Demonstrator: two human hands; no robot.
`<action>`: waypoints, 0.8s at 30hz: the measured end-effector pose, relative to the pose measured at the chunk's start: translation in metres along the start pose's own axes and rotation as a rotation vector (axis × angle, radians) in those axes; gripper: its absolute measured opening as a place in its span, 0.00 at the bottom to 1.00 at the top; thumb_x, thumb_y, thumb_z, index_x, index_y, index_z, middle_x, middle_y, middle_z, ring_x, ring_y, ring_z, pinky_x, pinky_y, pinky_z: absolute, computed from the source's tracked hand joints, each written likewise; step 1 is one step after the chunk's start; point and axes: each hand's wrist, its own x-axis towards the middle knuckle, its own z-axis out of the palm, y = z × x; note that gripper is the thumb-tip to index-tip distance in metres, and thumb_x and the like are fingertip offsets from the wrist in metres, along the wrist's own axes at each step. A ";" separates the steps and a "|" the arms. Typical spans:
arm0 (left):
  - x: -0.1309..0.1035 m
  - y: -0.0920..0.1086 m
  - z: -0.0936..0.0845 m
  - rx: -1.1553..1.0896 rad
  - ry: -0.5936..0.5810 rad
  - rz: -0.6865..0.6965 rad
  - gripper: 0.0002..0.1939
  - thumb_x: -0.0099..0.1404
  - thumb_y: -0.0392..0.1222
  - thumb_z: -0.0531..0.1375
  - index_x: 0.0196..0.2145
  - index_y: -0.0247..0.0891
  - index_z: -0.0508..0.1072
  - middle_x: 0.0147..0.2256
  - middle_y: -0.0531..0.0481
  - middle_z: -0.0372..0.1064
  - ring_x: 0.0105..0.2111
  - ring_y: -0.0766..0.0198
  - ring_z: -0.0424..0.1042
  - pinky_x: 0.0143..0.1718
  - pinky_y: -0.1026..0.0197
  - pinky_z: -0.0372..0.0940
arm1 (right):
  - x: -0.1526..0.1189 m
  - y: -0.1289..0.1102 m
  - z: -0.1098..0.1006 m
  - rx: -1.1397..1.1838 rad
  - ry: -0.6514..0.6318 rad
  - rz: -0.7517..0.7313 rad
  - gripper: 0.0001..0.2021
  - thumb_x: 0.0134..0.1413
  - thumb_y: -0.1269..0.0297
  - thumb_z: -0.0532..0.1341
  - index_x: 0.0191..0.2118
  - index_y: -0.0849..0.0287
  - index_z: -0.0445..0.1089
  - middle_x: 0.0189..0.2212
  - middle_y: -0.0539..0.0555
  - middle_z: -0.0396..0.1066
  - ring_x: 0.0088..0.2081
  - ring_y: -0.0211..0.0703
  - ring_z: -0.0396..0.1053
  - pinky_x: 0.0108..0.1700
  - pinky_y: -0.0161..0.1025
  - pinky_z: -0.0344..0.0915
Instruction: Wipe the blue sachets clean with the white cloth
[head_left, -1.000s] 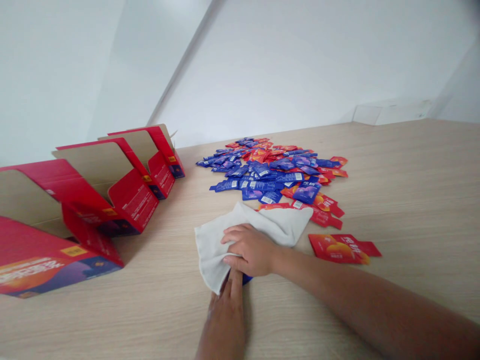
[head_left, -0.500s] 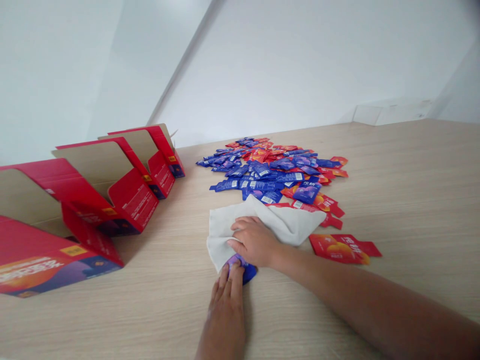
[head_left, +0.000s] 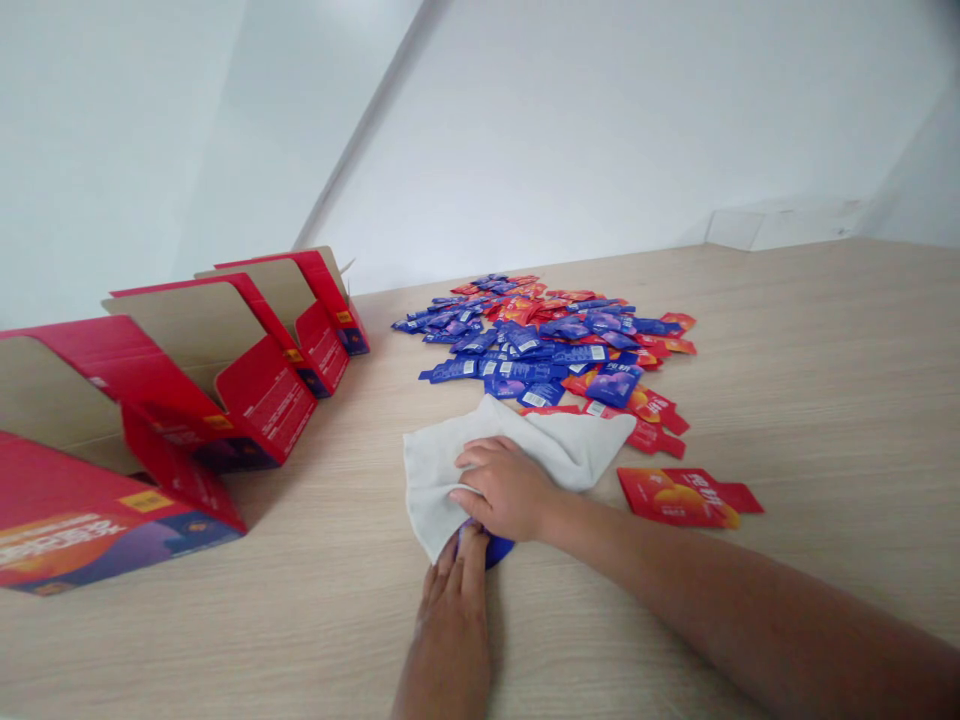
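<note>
**Head view: blue packet (head_left: 500, 550) under the left hand (head_left: 452, 590), pale cloth (head_left: 435, 465) lapping over it**

At far left, a row of red cartons (head_left: 176, 390) recedes across the desk (head_left: 840, 420), tops open with tan flaps standing up, the nearest cut off by the picture's edge.

Next comes the left hand, reaching from the near edge with fingers straight, close together and laid flat on the blue packet rather than wrapped around it. The packet lies directly beneath and just right of these fingertips; its far part is covered, so its long axis cannot be told. The left hand is the nearer one, touching it.

Just beyond, the cloth spreads longest from side to side, its near left corner beside the left fingers and its right tip overlapping the closest red packets of a mixed red and blue pile (head_left: 540, 345) behind. The right hand (head_left: 502, 487) rests palm down on the cloth, its arm slanting from the right, fingers bent and pointing left, thumb a little apart; whether they pinch a fold cannot be told.

Further right, a single red packet (head_left: 679, 498) lies flat, near the right forearm, its long axis roughly crosswise and its narrow end pointing right.
</note>
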 end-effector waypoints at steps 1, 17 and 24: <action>0.000 0.001 -0.002 0.015 -0.016 -0.012 0.34 0.58 0.22 0.34 0.62 0.28 0.50 0.64 0.36 0.48 0.64 0.58 0.45 0.62 0.49 0.52 | 0.000 0.001 0.000 -0.016 0.011 0.039 0.16 0.62 0.57 0.54 0.33 0.60 0.75 0.43 0.56 0.73 0.51 0.48 0.62 0.54 0.48 0.53; 0.001 0.000 0.002 -0.042 0.023 0.002 0.34 0.57 0.22 0.35 0.62 0.27 0.48 0.64 0.36 0.49 0.64 0.61 0.45 0.61 0.53 0.52 | -0.002 -0.001 0.000 0.071 -0.047 -0.178 0.16 0.61 0.56 0.55 0.31 0.59 0.75 0.48 0.55 0.71 0.55 0.48 0.60 0.55 0.47 0.53; -0.001 0.002 -0.004 0.019 -0.022 -0.028 0.35 0.58 0.22 0.34 0.63 0.29 0.50 0.64 0.38 0.49 0.64 0.58 0.44 0.62 0.49 0.51 | 0.001 0.003 0.000 -0.031 0.013 0.061 0.17 0.62 0.57 0.53 0.34 0.60 0.76 0.46 0.56 0.72 0.54 0.51 0.60 0.55 0.50 0.52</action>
